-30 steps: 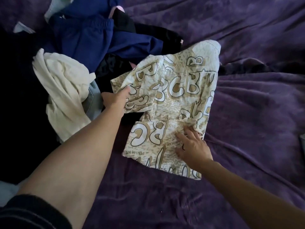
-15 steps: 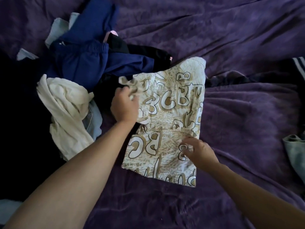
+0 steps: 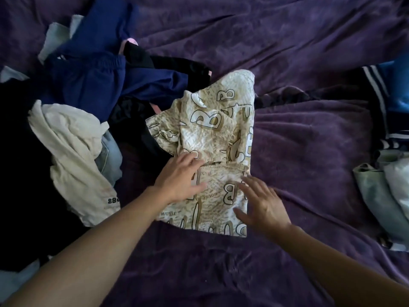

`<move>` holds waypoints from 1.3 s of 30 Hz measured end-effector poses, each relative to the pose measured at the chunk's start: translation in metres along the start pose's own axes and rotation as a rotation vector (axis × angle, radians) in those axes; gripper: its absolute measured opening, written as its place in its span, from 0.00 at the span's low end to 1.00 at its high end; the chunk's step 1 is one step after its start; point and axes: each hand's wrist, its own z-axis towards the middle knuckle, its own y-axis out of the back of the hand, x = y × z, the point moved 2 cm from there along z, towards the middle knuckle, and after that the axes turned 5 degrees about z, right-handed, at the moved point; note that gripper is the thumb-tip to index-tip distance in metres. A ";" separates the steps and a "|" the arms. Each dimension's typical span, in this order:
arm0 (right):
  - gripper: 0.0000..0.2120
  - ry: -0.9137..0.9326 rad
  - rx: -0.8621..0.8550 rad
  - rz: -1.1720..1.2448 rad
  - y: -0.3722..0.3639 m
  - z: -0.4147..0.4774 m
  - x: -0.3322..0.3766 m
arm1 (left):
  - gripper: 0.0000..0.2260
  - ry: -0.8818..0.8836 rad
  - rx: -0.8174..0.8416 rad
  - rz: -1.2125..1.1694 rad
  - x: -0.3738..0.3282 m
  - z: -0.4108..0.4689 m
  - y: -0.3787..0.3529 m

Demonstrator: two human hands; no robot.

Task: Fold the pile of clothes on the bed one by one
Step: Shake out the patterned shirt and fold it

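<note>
Mid-fold: left hand (image 3: 179, 180) and right hand (image 3: 264, 202) flat on the shirt (image 3: 212, 129).
Fingers (image 3: 189, 156) released, just pressing; the next move is probably folding the crumpled upper half down.

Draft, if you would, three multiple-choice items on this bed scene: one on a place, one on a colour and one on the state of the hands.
1. Where does the cream garment lie relative to the letter-print garment?
A. To its left
B. To its right
C. Spread on top of it

2. What colour is the bedspread?
A. Green
B. Purple
C. Red

3. How do the left hand and right hand meet the letter-print garment?
A. Both clench bunched cloth and lift it
B. Both lie flat on it with straight fingers
C. Both are held off it, above the pile

Answers:
1 A: the cream garment sits in the pile on the left side, beyond the print cloth's left edge.
2 B: the cover around the clothes is purple throughout.
3 B: the fingers of both hands are extended on the cloth, with nothing gripped.
</note>
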 end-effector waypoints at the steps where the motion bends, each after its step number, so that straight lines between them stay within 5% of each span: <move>1: 0.37 0.074 0.055 -0.047 -0.006 -0.005 0.011 | 0.42 -0.022 0.026 0.055 0.002 -0.019 -0.011; 4: 0.51 0.168 0.310 -0.212 -0.030 -0.020 0.032 | 0.54 -0.067 0.156 0.247 0.010 -0.066 -0.051; 6: 0.49 0.153 0.393 -0.279 -0.045 -0.028 0.037 | 0.54 -0.028 0.203 0.363 0.012 -0.080 -0.073; 9: 0.29 0.119 0.291 -0.350 -0.054 -0.027 0.031 | 0.46 0.136 0.142 0.317 0.016 -0.082 -0.086; 16: 0.20 0.221 0.204 -0.179 -0.039 -0.032 0.014 | 0.26 0.049 0.073 -0.030 0.014 -0.088 -0.076; 21: 0.33 0.185 0.392 -0.089 -0.023 -0.063 0.018 | 0.11 0.130 0.441 -0.245 -0.001 -0.101 -0.055; 23: 0.33 0.159 0.415 -0.047 -0.018 -0.065 0.015 | 0.13 0.286 0.329 -0.484 0.005 -0.085 -0.032; 24: 0.33 0.149 0.429 -0.041 -0.017 -0.064 0.014 | 0.11 0.363 0.136 -0.570 0.012 -0.072 -0.018; 26: 0.35 0.136 0.477 -0.041 -0.015 -0.059 0.011 | 0.10 0.494 -0.294 -0.502 0.033 -0.040 0.012; 28: 0.37 0.112 0.543 -0.058 -0.015 -0.053 0.010 | 0.18 0.546 -0.459 -0.333 0.056 -0.006 0.035; 33: 0.41 0.103 0.585 -0.099 -0.022 -0.048 0.004 | 0.37 0.657 -0.153 -0.212 0.100 0.062 0.047; 36: 0.43 0.115 0.611 -0.113 -0.026 -0.052 0.002 | 0.19 0.753 -0.068 -0.383 0.103 0.065 0.045; 39: 0.44 0.107 0.607 -0.143 -0.028 -0.056 0.003 | 0.08 0.615 -0.386 -0.260 0.087 0.045 0.055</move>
